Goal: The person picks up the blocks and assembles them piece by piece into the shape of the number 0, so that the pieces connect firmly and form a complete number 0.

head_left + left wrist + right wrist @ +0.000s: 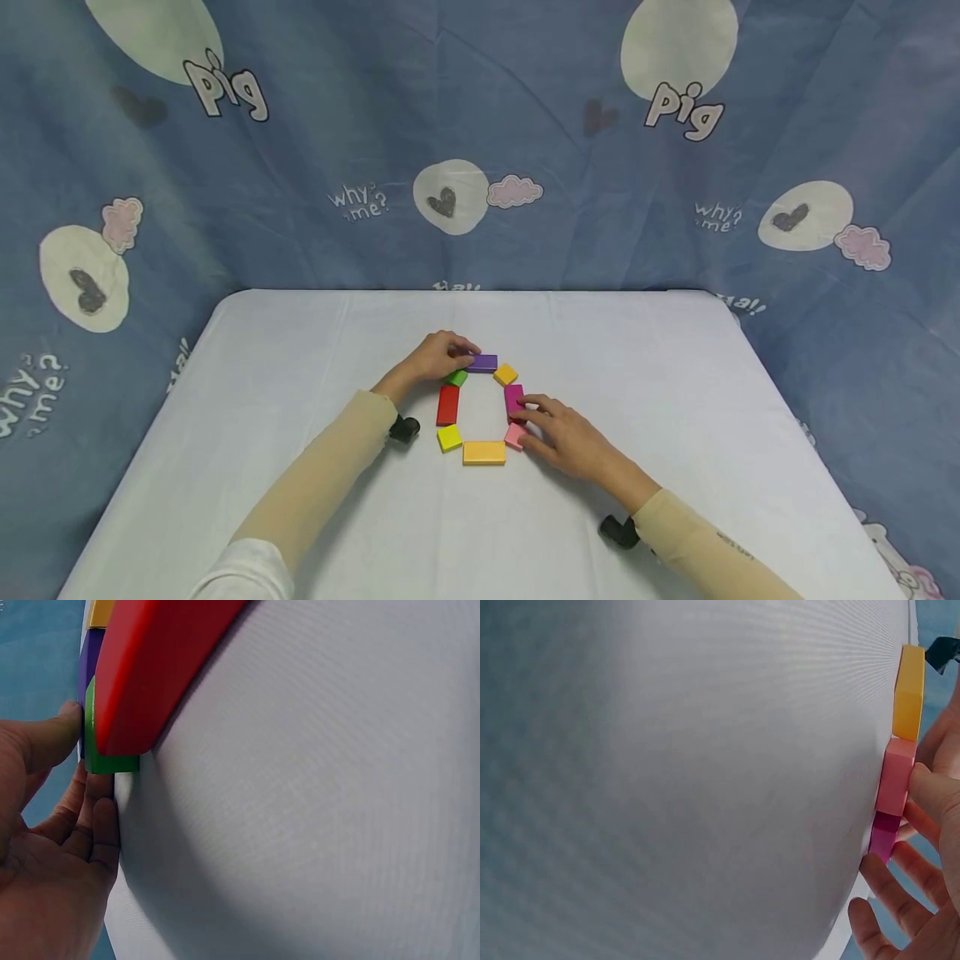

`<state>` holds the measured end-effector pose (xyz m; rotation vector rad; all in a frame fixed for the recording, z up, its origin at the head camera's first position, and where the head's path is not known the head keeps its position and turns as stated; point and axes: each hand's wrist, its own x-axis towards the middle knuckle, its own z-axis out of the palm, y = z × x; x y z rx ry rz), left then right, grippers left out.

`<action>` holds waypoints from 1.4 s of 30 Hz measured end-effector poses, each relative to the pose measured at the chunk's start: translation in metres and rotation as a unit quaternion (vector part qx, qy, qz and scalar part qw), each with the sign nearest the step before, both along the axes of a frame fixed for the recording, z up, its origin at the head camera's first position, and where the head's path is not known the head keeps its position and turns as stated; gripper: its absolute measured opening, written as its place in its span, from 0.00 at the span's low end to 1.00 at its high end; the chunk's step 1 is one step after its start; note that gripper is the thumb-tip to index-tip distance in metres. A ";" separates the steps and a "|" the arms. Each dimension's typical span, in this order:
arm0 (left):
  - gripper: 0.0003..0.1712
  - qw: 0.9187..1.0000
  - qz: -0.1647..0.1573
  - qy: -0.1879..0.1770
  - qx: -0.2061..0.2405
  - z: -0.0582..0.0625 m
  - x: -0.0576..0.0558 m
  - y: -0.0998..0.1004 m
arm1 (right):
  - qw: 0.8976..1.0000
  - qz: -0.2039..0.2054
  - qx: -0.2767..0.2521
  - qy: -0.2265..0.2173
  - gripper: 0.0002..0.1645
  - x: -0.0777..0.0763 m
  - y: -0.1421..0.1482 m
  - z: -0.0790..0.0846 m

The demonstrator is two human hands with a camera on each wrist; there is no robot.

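Several coloured blocks form a ring on the white table. My left hand (pixel 441 356) is at the far left of the ring, thumb and fingertips pinching the left end of the purple block (pixel 483 363). Just below that hand lies a green block (pixel 457 378), with a long red block (pixel 146 675) nearest the left wrist view. My right hand (pixel 566 435) reaches in from the right with spread fingers. Its fingertips touch the magenta block (pixel 513 402), and the thumb rests by the pink block (pixel 895 777).
A yellow block (pixel 449 438) and a long orange block (pixel 483 453) make up the ring's near side. A small orange-yellow block (pixel 506 374) sits at its far right corner. Behind the table (pixel 622 342) hangs a blue printed curtain (pixel 480 108).
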<state>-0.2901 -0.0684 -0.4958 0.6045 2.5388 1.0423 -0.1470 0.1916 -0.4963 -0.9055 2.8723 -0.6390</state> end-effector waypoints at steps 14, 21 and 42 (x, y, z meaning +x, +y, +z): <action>0.14 1.000 -0.003 0.004 0.001 -0.001 0.000 -0.003 | 1.000 0.006 -0.004 0.010 0.27 -0.002 -0.002 -0.003; 0.15 1.000 0.000 0.003 -0.003 -0.003 0.000 -0.004 | 1.000 0.006 -0.006 0.011 0.26 -0.002 -0.002 -0.004; 0.15 1.000 0.008 0.010 -0.002 -0.001 0.002 -0.004 | 1.000 0.007 -0.018 0.006 0.26 -0.002 -0.001 -0.004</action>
